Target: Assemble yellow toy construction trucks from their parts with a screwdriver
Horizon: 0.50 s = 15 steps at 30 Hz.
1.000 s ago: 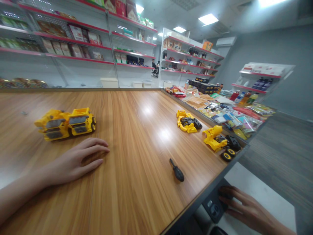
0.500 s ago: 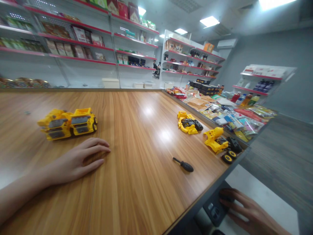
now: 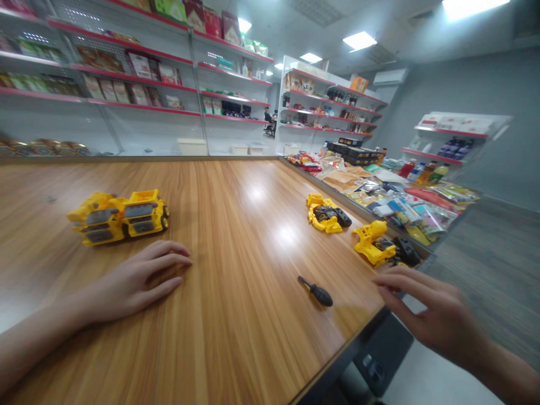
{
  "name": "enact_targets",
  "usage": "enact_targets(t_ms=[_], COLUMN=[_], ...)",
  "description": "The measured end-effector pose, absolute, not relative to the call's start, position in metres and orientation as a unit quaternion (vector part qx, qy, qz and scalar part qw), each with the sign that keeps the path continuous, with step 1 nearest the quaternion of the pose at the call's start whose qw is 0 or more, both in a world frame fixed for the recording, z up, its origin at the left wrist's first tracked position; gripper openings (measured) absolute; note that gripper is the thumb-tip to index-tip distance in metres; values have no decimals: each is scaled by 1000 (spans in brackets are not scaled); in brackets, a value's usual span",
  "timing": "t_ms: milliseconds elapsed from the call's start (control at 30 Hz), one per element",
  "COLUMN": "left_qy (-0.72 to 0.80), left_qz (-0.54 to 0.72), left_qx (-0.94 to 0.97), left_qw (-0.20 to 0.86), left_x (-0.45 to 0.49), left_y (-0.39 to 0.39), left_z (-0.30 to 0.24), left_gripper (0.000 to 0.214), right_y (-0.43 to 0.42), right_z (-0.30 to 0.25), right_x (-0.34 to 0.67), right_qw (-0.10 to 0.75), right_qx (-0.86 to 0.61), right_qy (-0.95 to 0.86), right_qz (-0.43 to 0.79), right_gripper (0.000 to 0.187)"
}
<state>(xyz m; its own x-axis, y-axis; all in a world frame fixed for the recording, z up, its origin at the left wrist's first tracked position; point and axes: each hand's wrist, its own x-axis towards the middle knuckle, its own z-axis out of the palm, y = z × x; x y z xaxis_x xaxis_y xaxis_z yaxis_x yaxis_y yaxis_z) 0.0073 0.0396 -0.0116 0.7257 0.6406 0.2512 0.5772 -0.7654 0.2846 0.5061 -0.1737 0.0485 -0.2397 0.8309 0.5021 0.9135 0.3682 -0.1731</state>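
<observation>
My left hand [image 3: 143, 278] lies flat on the wooden table [image 3: 236, 337], fingers spread and holding nothing. Just beyond it, two yellow toy trucks stand side by side: a dump truck [image 3: 145, 212] and another construction truck [image 3: 100, 220]. Over the table's right edge hovers my right hand [image 3: 439, 312], fingers stretched and slightly apart, with nothing seen in it. Close to its fingertips is a yellow toy truck body [image 3: 373, 242] with black chassis parts, its wheels partly hidden by the hand. A black screwdriver [image 3: 319, 293] rests to the left of that hand.
More yellow and black toy truck parts [image 3: 327, 215] lie farther back along the right edge. Beyond that edge, a lower surface holds many packaged goods [image 3: 392, 197] and bottles. Below the right edge is a dark panel [image 3: 379, 360]. Stocked shelves [image 3: 143, 90] line the back.
My right hand has risen from the dark panel below the table edge to table height, near the yellow truck body. My left hand has stayed in place.
</observation>
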Motion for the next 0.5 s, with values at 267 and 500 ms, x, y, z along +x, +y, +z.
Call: enact_targets(t_ms=[267, 500], left_qy=[329, 317], left_qz=[153, 136], left_qx=[927, 934], left_qw=[91, 88], left_x=[6, 2], left_y=[41, 45], left_z=[-11, -13], left_gripper=[30, 34], right_y=[-121, -117], right_z=[45, 44], right_x=[410, 397], right_qw=[77, 51], right_qx=[-561, -506], right_qy=[-818, -852], right_qz=[104, 123], right_gripper=[43, 57])
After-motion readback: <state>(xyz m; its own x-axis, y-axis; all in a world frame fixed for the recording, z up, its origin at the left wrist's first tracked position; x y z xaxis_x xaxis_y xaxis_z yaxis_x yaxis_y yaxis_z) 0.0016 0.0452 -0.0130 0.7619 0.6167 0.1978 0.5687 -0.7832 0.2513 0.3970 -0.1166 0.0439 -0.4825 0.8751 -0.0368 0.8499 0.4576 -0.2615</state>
